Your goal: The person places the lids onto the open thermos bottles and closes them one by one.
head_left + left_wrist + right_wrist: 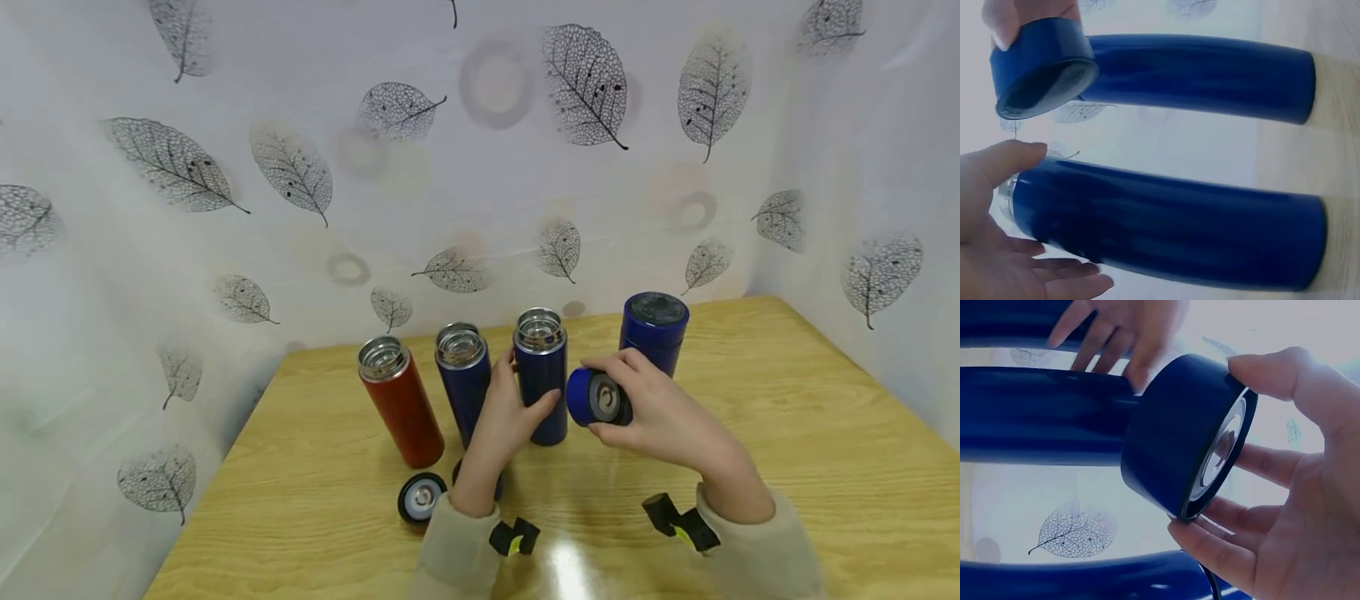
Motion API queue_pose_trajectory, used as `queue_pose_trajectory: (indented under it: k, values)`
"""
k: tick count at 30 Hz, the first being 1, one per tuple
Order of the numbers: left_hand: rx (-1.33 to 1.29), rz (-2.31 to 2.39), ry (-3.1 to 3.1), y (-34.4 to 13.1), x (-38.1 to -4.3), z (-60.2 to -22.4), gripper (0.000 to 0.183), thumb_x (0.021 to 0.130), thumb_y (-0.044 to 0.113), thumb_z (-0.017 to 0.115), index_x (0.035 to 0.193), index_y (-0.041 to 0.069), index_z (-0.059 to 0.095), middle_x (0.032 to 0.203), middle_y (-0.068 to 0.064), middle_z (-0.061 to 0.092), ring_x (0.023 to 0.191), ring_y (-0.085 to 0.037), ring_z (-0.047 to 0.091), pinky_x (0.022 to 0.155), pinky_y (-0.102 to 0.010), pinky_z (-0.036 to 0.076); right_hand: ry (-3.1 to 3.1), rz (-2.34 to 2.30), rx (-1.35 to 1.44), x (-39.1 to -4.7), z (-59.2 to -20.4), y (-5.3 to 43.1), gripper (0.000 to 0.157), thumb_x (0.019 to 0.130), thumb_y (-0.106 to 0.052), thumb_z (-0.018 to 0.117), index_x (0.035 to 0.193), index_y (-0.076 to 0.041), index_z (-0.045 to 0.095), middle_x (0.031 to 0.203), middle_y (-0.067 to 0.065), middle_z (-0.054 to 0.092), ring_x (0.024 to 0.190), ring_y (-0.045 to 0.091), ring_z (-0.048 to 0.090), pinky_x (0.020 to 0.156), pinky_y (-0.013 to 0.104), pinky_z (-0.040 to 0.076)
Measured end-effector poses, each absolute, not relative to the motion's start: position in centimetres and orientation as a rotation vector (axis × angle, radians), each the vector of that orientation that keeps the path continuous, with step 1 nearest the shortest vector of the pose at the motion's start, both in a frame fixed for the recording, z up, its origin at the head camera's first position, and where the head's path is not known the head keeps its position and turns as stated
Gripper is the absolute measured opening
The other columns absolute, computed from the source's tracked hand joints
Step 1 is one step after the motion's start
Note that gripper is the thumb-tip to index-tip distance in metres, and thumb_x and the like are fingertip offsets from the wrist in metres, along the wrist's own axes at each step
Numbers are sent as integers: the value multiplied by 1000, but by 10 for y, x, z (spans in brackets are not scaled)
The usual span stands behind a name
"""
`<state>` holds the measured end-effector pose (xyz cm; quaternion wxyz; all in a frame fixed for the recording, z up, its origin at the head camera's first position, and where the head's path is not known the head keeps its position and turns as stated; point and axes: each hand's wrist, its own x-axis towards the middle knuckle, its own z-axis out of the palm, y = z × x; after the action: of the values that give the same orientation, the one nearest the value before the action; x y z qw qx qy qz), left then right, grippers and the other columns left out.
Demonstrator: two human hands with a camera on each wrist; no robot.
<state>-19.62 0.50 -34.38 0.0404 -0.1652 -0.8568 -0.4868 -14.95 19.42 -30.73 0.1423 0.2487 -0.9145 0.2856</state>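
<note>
Between the thumb and fingers of my right hand (663, 412) is a blue bottle lid (1172, 434), held tilted with its silver-centred underside showing. Just left of it stands an uncapped dark blue thermos bottle (542, 375), upright with a bare steel neck. My left hand (510, 412) is at that bottle's upper part, thumb on one side and fingers loosely extended on the other; firm contact cannot be told. In the left wrist view this bottle (1172, 225) lies across the lower half, with the left thumb near its neck.
A second uncapped blue bottle (460, 367) and an uncapped red bottle (405, 408) stand to the left. At the right is a blue bottle (652, 333) with its lid on. An upturned lid (422, 497) lies near the left forearm, which partly hides another dark lid (498, 487).
</note>
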Motion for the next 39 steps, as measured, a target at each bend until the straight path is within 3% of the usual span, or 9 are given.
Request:
queue_pose_trajectory:
  k: [6,22,31,39]
  values:
    - [-458,-1566,-2551,13,-209,-352,83,80,19,66,138,-1,11,138,-21,27,123,-32,30,96,-45,29,-2601,874,618,-153,-302,193,62,66,-17,76,119,-5,47,103,14,47,87,27,52,67,41,47]
    - [-470,-1517,-2466,17,-215,-363,71,84,14,61,138,1,16,131,-23,36,119,-32,37,95,-46,31,-2424,1060,516,-158,-303,184,66,65,-4,75,120,5,41,109,18,44,98,30,47,80,46,44]
    - [-457,-1388,-2455,17,-211,-365,69,81,16,64,134,-1,22,126,-23,42,113,-33,43,90,-45,36,-2398,1081,507,-156,-304,182,71,66,-7,73,130,-7,43,106,17,39,98,32,47,81,48,43]
    - [-443,-1297,-2575,12,-204,-356,71,77,25,69,130,0,30,124,-19,46,108,-31,49,85,-44,41,-2290,1186,473,-154,-301,180,65,66,-2,74,124,-6,45,110,18,40,101,33,45,79,50,43]
